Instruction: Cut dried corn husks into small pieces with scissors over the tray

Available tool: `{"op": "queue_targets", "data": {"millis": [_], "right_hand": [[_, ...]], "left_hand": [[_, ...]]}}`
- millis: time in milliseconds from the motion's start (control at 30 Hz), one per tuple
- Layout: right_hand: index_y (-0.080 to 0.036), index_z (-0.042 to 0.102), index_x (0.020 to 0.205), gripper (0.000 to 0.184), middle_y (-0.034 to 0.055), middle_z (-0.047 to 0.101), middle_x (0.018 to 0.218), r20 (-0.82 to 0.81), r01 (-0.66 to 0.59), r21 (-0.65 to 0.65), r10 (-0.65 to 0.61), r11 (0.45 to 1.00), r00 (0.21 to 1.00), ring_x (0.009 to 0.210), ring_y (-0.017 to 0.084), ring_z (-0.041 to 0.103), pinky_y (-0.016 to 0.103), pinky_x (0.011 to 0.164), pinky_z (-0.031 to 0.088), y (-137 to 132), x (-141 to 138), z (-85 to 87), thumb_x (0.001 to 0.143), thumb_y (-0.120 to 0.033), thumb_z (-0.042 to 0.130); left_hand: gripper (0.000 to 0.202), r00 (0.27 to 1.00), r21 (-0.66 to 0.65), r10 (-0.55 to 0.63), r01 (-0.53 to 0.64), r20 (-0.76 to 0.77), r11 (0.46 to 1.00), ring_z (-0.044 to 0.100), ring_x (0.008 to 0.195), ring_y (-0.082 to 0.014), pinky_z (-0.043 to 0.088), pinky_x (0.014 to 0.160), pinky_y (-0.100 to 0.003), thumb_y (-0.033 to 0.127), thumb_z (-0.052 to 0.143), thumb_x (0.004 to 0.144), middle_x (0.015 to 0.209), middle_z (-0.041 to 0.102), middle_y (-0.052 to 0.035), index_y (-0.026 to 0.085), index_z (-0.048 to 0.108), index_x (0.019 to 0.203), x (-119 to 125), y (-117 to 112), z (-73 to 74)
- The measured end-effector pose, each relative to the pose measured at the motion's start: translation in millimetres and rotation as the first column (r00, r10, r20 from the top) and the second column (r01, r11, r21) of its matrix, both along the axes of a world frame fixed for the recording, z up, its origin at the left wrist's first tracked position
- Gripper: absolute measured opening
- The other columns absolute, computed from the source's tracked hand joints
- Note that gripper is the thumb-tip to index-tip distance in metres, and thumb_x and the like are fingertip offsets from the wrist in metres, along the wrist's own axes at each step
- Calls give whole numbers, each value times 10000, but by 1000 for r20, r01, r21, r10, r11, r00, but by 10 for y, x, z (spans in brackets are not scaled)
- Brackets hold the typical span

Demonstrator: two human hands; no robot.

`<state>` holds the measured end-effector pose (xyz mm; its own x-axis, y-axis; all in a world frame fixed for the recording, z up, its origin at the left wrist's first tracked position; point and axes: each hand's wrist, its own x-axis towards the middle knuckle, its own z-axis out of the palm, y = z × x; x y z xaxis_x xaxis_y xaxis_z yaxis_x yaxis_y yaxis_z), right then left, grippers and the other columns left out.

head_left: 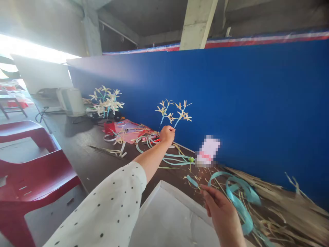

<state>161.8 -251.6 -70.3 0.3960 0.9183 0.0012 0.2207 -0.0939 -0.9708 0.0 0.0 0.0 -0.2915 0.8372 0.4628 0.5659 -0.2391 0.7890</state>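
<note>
while bright light pours in at ten o'clock, a dark brown surface (74, 137) runs along a tall blue partition (257, 89), a concrete pillar (195, 25) rising behind it at one; hours are read from the left hand (167, 134). its fingers are clenched on the flower sprays (183, 114), which stand up at twelve against the blue. at between four and five, the right hand (222, 212) has its fingers drawn together beside a short blue strip (192, 181); i cannot tell whether they grip it. a wide blue ribbon (248, 221) loops at four, dry husks (282, 209) spread beyond it. a pale tray (164, 216) covers part of the surface at six, and a dotted sleeve (113, 206) hides more at seven. white flowers (111, 103) stand in a red pot (110, 127) towards ten; red chairs (56, 171) crowd the near edge between eight and nine.
</note>
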Motion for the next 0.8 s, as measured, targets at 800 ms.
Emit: {"op": "queue_targets", "data": {"millis": [800], "right_hand": [[-176, 688, 888, 413, 6, 553, 527, 38, 107, 57, -110, 993, 993, 480, 141, 490, 231, 406, 338, -59, -157, 101, 669, -507, 574]], "left_hand": [[176, 995, -194, -96, 93, -8, 977, 617, 702, -125, 432, 661, -228, 364, 593, 762, 747, 680, -13, 220, 674, 823, -62, 489, -359]]}}
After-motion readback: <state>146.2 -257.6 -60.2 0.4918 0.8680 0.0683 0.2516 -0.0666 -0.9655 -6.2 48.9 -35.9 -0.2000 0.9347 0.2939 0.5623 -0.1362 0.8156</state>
